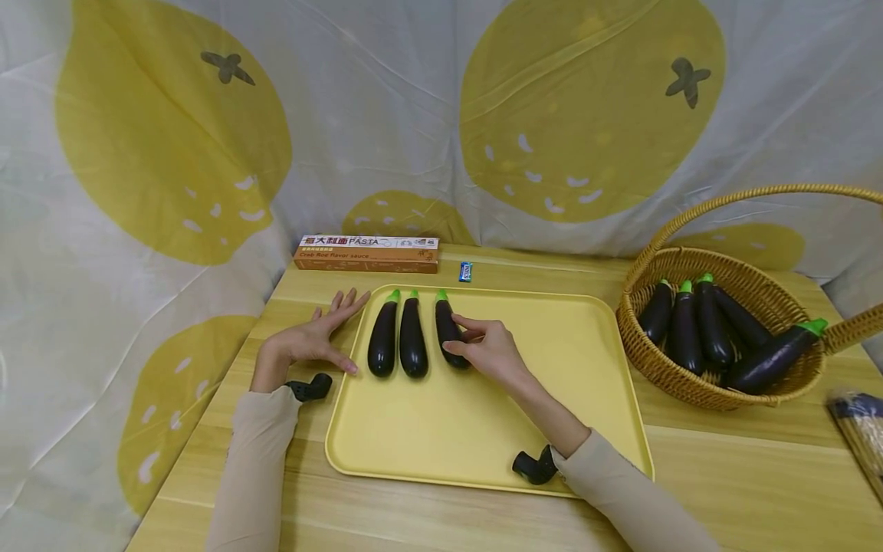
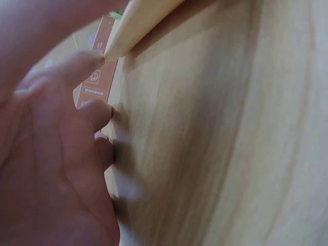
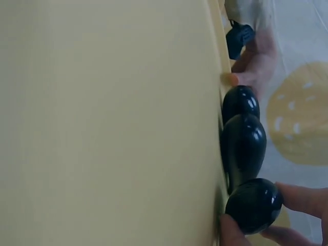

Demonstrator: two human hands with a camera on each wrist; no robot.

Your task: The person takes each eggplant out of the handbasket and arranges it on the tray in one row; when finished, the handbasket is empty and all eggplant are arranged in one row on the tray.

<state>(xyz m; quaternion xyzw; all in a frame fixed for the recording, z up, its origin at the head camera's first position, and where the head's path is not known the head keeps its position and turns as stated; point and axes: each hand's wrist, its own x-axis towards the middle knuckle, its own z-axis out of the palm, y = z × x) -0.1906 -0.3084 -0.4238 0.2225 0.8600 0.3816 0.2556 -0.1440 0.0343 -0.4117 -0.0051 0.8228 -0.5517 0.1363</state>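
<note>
Three dark purple eggplants with green stems lie side by side on the left part of a yellow tray [image 1: 538, 445]. My right hand [image 1: 493, 353] pinches the rightmost eggplant [image 1: 447, 326] between thumb and fingers, near its thick end. To its left are the middle eggplant [image 1: 413, 341] and the left eggplant [image 1: 382, 341]. In the right wrist view the pinched eggplant [image 3: 253, 207] shows its round end, close over the tray. My left hand [image 1: 310, 337] is spread at the tray's left rim, thumb and forefinger touching the edge, the other fingers on the table.
A wicker basket [image 1: 638, 345] with a tall handle stands right of the tray, holding several eggplants. Behind the tray are a pasta box [image 1: 366, 257] and a small blue packet [image 1: 465, 271]. A partly visible packet [image 1: 858, 429] lies at the right edge of the wooden table [image 1: 745, 468].
</note>
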